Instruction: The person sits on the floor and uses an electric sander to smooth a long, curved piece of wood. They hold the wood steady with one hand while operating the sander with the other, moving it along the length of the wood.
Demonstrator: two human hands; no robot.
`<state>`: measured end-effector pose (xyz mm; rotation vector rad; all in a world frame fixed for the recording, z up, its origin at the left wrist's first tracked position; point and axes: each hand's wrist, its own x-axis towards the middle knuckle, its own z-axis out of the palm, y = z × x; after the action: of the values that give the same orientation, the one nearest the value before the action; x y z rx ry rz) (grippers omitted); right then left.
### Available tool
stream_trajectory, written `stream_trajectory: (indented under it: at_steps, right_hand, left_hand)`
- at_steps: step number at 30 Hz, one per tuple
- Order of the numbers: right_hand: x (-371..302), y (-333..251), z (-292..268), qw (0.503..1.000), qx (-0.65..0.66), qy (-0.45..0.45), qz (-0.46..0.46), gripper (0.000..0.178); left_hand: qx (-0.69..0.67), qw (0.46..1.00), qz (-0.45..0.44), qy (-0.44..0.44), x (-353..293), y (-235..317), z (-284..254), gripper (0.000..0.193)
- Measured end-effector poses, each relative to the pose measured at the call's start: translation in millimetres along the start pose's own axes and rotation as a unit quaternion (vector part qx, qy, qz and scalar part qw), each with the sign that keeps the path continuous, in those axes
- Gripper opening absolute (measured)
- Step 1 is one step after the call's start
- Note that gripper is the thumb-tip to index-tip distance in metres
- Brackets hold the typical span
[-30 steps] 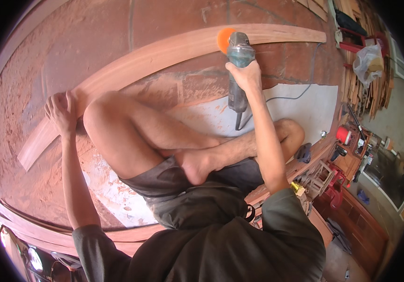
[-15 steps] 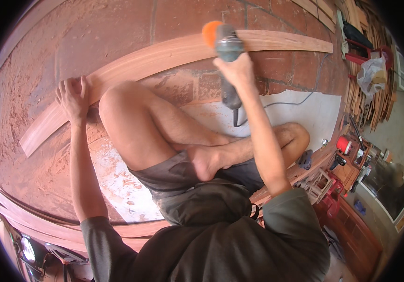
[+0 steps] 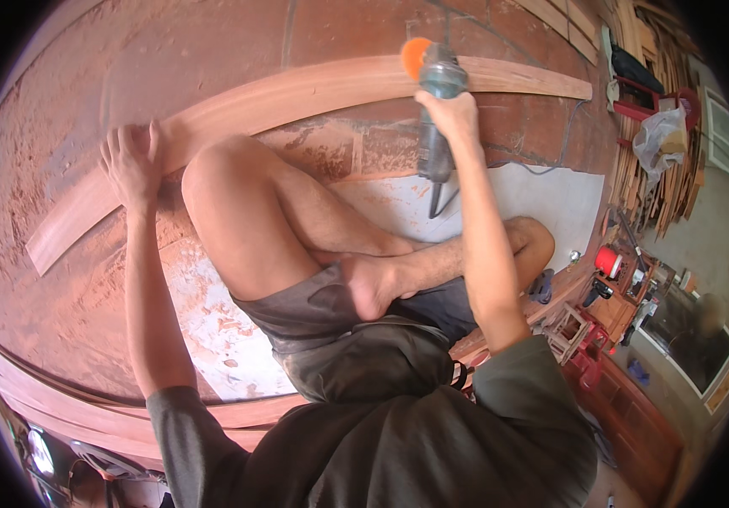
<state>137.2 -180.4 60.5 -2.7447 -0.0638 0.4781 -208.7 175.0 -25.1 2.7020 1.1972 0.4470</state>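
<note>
A long, slightly curved wooden board (image 3: 296, 93) lies across the floor in front of my crossed legs. My right hand (image 3: 453, 117) is closed round the body of an angle grinder (image 3: 442, 80), its thumb on the near side of the head. The grinder's round orange disc (image 3: 417, 57) is over the right part of the board; whether it touches the wood I cannot tell. Toward the board's left end, my left hand (image 3: 133, 165) grips across its width, fingers curled over the far edge and thumb to the right. The undersides of those fingers are hidden.
Reddish dust covers the tiled floor (image 3: 186, 51). A white sheet (image 3: 542, 199) lies under my legs, and the grinder's cord (image 3: 436, 201) runs near my right shin. Stacked wood strips (image 3: 665, 195), a clear plastic bag (image 3: 659, 140) and a red spool (image 3: 607, 262) are at the right.
My right hand has moved the grinder to the right along the board. My left hand stays on the board's left part. The whole view has shifted slightly.
</note>
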Motion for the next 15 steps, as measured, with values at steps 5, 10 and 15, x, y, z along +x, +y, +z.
stream_trajectory:
  at_steps: [5,10,15]
  right_hand:
    - [-51.5,-57.5,32.0,0.998,-0.009,-0.043,-0.042,0.038]
    - [-30.8,-41.8,12.3,0.997,0.001,-0.077,-0.019,0.051]
    - [-13.8,-26.6,-0.1,0.999,0.003,-0.037,0.004,0.053]
  left_hand:
    - [0.008,1.000,0.001,0.015,-3.5,-1.8,2.3,0.038]
    - [-0.001,1.000,-0.005,0.004,-5.4,-6.4,3.3,0.039]
    - [0.005,1.000,-0.008,-0.008,-2.4,-3.0,1.2,0.039]
